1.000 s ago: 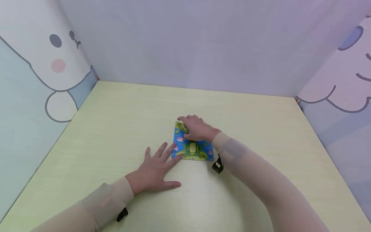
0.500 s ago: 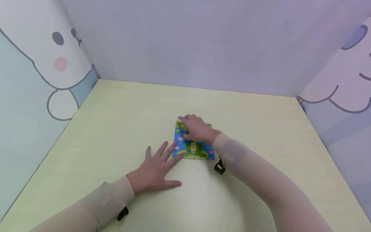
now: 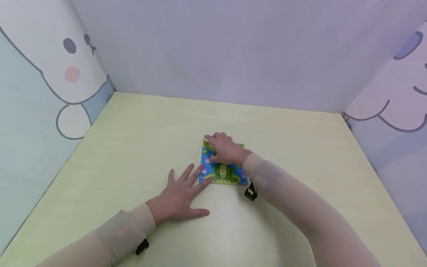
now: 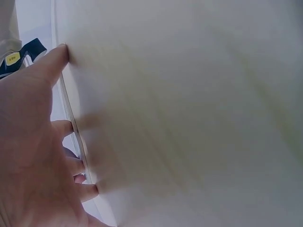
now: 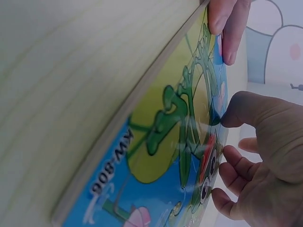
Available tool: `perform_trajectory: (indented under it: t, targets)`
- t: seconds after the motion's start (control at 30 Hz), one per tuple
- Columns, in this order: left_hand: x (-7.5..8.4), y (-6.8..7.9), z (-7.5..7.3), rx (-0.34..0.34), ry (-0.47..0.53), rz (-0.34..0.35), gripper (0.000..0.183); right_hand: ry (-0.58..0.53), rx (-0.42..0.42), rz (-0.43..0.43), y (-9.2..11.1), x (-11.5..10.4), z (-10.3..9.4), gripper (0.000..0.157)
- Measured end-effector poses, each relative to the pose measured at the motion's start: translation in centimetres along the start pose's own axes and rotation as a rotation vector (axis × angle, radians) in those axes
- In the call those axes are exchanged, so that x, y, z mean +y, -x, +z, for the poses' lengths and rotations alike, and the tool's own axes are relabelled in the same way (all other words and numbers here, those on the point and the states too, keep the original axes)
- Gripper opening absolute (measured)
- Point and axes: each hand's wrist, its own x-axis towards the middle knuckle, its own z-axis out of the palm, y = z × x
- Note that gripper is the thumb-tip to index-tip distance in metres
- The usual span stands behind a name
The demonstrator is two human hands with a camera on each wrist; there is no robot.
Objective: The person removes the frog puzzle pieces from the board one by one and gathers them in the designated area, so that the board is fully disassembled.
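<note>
A flat, thin board (image 3: 224, 178) with a green frog on a lily pad and a blue background lies on the table, possibly a jigsaw puzzle. "KW-806" is printed near one edge of the board (image 5: 118, 168) in the right wrist view. My left hand (image 3: 178, 196) rests with its fingers spread, two fingertips on the board's lower left corner. Over the upper part of the board is my right hand (image 3: 228, 149), its fingers loosely bent and thumb apart from them. Their tips touch the board around the frog's head, which the hand partly hides from above.
The pale wooden table (image 3: 160, 129) surrounds the board. A plain grey wall (image 3: 213, 52) closes off the back, and side panels with cartoon drawings stand at left and right. A black strap fitting (image 3: 251, 191) hangs at the right wrist.
The hands and the board hold practically the same positions. Only a slight shift of the head camera's view shows.
</note>
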Motion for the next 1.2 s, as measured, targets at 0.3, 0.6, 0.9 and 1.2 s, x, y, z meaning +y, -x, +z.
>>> perform_trajectory:
  t: [0.3, 0.6, 0.9, 1.2]
  targets:
    - [0.0, 0.0, 0.0, 0.001, 0.003, 0.0, 0.087, -0.025, 0.027, -0.019, 0.1, 0.3, 0.1, 0.083]
    - [0.0, -0.1, -0.2, -0.011, 0.001, -0.003, 0.088, -0.042, 0.048, -0.057, 0.2, 0.7, 0.1, 0.077]
    - [0.0, 0.0, -0.1, 0.0, -0.028, 0.002, 0.088, -0.099, 0.086, -0.086, 0.4, 1.1, 0.3, 0.059]
    - [-0.1, 0.0, 0.0, 0.002, -0.038, 0.001, 0.089, -0.112, 0.088, -0.103, 0.9, 1.0, 0.2, 0.057]
